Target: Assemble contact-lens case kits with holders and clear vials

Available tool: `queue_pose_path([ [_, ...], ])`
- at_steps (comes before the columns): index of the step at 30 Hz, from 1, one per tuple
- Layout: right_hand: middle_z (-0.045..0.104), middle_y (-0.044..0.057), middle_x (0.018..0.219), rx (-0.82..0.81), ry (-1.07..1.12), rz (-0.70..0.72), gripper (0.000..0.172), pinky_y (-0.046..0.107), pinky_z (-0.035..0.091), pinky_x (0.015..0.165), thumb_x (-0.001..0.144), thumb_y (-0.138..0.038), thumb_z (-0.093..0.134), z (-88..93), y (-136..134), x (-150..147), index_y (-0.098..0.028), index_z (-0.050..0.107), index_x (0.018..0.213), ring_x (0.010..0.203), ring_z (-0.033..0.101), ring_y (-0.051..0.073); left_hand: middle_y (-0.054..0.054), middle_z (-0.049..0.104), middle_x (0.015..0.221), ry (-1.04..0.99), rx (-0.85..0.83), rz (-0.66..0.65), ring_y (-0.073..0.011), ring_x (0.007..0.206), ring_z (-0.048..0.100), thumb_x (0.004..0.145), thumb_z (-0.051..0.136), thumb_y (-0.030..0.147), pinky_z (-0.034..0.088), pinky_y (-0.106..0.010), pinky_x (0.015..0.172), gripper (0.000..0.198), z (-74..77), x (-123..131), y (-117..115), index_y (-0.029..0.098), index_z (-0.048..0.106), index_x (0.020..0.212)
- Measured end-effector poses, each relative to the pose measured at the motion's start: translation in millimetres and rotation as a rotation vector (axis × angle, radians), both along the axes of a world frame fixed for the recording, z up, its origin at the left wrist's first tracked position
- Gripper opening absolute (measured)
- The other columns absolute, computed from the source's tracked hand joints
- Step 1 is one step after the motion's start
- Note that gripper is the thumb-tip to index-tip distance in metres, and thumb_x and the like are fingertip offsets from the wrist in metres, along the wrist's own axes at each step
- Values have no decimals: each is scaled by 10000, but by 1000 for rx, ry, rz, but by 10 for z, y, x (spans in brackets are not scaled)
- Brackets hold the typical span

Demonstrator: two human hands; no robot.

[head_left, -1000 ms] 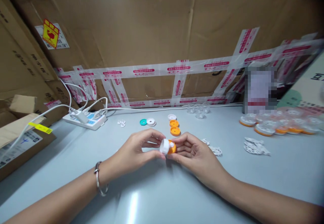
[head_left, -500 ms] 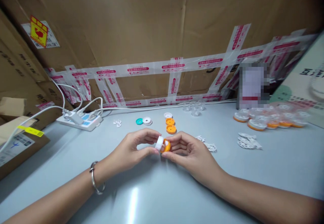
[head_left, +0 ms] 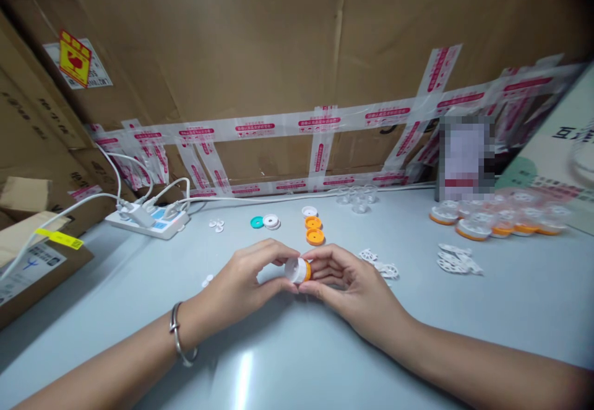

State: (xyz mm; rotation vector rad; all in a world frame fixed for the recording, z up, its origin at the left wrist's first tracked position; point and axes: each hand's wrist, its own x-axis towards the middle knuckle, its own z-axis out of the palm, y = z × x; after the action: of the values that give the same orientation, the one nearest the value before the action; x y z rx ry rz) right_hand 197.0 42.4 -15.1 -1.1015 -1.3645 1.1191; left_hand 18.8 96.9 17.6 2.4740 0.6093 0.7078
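White cup [head_left: 296, 270] closes against orange piece [head_left: 308, 271], earlier gap gone, apparently mating; our left fingers [head_left: 273, 250] pinch the former, right fingers [head_left: 325, 267] the latter.

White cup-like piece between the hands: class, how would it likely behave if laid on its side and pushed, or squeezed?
The white cup-like piece would probably roll, given its round wall. It seems fairly stiff, keeping its round shape between the fingertips. Its hollow-looking open end suggests it may be light for its size.
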Motion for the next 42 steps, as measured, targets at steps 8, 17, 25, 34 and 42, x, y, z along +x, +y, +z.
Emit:
queue_pose_path([
  [8,679,-2,827,110,-80,4,236,317,520,779,710,-188,633,8,-50,3,-240,524,913,786,657,157,-56,633,873,-56,71,4,-153,801,594,752,651,215,485,-276,729,271,-44,6,-8,151,567,1001],
  [17,662,-29,755,41,4,21,231,286,496,737,690,-131,614,8,-63,-12,-238,501,860,750,643,140,-87,629,877,-25,157,-90,-162,820,589,797,597,199,489,-276,734,264,-50,-8,-8,120,555,1045],
  [25,626,-50,673,-199,177,96,340,263,470,679,641,-233,692,10,32,-1,-220,441,871,654,622,114,-53,616,929,12,-195,-25,-140,823,592,774,600,218,502,-267,756,251,12,33,-2,161,603,1019],
  [34,611,-21,651,-63,-174,37,186,264,476,613,708,-360,622,231,224,261,-186,565,739,610,600,120,-73,603,884,278,247,16,-161,749,574,772,492,132,485,-276,654,251,-12,-55,56,157,574,1009],
  [42,595,3,545,-168,-1045,-141,186,248,335,526,727,-141,506,636,382,1541,-149,602,567,515,508,84,-98,600,905,347,399,35,-187,800,595,841,432,191,509,-308,692,287,-89,-112,110,155,504,1117],
])
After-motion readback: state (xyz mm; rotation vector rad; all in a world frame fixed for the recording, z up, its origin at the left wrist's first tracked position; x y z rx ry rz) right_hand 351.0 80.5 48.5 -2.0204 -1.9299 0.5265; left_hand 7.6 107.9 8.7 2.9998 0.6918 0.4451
